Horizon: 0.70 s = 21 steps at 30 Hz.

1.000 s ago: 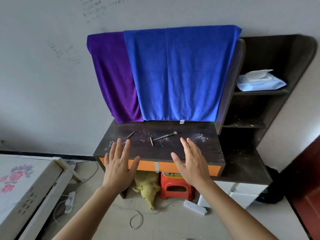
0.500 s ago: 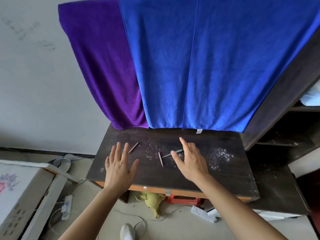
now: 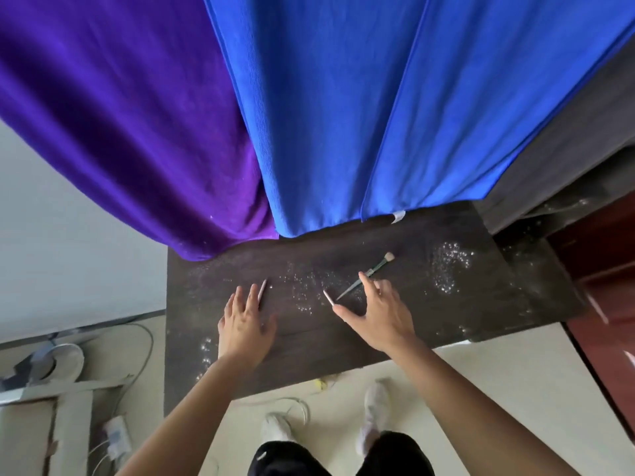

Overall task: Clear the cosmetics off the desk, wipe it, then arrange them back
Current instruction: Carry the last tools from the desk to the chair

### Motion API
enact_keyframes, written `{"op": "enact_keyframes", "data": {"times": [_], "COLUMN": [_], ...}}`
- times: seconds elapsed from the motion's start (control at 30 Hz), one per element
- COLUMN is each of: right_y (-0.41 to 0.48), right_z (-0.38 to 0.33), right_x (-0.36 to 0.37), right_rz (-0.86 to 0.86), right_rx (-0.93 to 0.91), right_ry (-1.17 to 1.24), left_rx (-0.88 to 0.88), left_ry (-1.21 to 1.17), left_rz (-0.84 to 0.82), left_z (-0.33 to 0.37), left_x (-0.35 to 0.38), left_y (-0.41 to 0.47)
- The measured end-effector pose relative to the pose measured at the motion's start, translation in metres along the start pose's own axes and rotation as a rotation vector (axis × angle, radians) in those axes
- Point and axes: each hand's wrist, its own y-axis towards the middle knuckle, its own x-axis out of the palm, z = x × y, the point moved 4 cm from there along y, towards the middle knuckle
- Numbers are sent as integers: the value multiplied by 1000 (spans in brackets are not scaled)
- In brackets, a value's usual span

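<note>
Plainly, left hand (image 3: 245, 321) and right hand (image 3: 378, 314) show wide, empty grips — a glancing pinch could roll the brush (image 3: 378, 266) away.

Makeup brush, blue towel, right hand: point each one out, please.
Makeup brush (image 3: 377, 265): head view, green handle near the bristles.
Blue towel (image 3: 343, 115): head view, middle of the cloth.
Right hand (image 3: 381, 314): head view, back of the hand.
</note>
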Motion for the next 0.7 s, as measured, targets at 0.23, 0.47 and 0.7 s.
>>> {"op": "enact_keyframes", "data": {"times": [0.23,0.47,0.7], "right_y": [38,78,87], "right_z": [4,8,10], "right_x": [55,59,55], "right_rz": [93,166,112], "right_rx": [303,164,104], "right_ry": [80,241,407], "left_rx": [-112,-104,-18], "left_ry": [30,-40,-106], "left_rz": [11,147,200], "left_z": [-9,-10,-1], "left_x": [39,48,51], "left_y": [21,42,46]}}
